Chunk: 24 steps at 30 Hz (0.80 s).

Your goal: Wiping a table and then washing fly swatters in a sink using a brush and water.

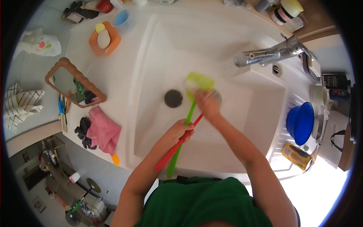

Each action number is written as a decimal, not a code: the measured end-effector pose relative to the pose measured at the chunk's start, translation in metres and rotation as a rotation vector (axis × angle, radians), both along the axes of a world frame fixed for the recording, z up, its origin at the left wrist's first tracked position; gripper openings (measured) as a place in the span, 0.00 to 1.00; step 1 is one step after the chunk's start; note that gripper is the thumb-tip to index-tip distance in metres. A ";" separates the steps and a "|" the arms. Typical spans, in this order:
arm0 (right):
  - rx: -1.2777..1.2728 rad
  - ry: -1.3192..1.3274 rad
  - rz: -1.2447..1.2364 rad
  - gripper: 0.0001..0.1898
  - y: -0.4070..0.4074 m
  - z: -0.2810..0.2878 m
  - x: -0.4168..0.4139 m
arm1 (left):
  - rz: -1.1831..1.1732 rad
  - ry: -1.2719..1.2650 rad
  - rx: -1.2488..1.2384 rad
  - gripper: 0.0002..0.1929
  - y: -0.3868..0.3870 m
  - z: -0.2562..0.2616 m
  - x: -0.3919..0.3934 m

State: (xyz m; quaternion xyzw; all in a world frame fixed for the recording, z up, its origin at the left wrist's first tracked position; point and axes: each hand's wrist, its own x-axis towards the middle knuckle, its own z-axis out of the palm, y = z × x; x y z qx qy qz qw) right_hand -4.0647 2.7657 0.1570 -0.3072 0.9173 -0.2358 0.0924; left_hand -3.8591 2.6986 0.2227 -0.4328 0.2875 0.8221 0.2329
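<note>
Two long utensil handles cross in my left hand (183, 130), which is closed around a green handle (176, 157) and a red handle (173, 153). The handles reach up over the white sink basin (170, 56). A yellow-green piece (200, 81) at the upper end of the green handle is blurred, so its exact kind is unclear. My right hand (209, 106) is also blurred and rests against that piece; its grip cannot be made out. Beside it a round, pale head (217, 96) lines up with the red handle. Water sprays from the chrome faucet (269, 54).
A dark drain (173, 98) lies left of the utensils. On the left ledge are a brown-framed mirror (76, 82), a pink cloth (104, 129) and an orange soap dish (105, 39). To the right stand a blue bowl (300, 123) and a yellow can (297, 156).
</note>
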 end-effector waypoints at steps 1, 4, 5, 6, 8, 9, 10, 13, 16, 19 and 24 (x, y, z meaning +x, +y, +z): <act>-0.021 -0.064 -0.087 0.18 0.009 0.003 0.003 | -0.010 0.016 -0.017 0.06 0.003 0.002 0.000; -0.028 -0.032 -0.131 0.18 0.015 -0.001 0.010 | 0.008 0.039 0.008 0.05 -0.002 -0.001 0.002; -0.016 0.060 -0.076 0.18 0.012 -0.004 0.013 | -0.002 0.042 0.012 0.05 -0.001 0.000 0.005; 0.115 -0.037 0.006 0.18 0.014 -0.004 0.036 | 0.034 0.013 0.010 0.05 -0.003 0.000 0.009; -0.095 0.120 0.295 0.18 0.041 -0.003 0.066 | 0.070 -0.009 -0.001 0.05 -0.010 -0.004 0.004; -0.075 0.006 0.298 0.17 0.050 0.007 0.071 | 0.069 0.010 -0.013 0.05 -0.008 -0.005 0.002; -0.029 -0.060 0.099 0.18 0.055 0.001 0.044 | 0.066 0.026 -0.023 0.05 -0.002 -0.001 0.004; 0.011 -0.072 -0.043 0.18 0.060 -0.007 0.032 | 0.118 0.075 -0.036 0.05 -0.007 0.001 -0.005; 0.038 -0.131 0.204 0.17 0.056 0.012 0.071 | 0.196 -0.001 -0.150 0.05 -0.010 0.004 0.003; 0.015 -0.051 0.240 0.16 0.055 0.026 0.070 | 0.260 0.015 -0.195 0.05 -0.006 0.003 0.004; -0.009 0.050 -0.094 0.19 0.036 0.005 0.019 | 0.319 0.087 -0.232 0.05 -0.002 0.002 -0.006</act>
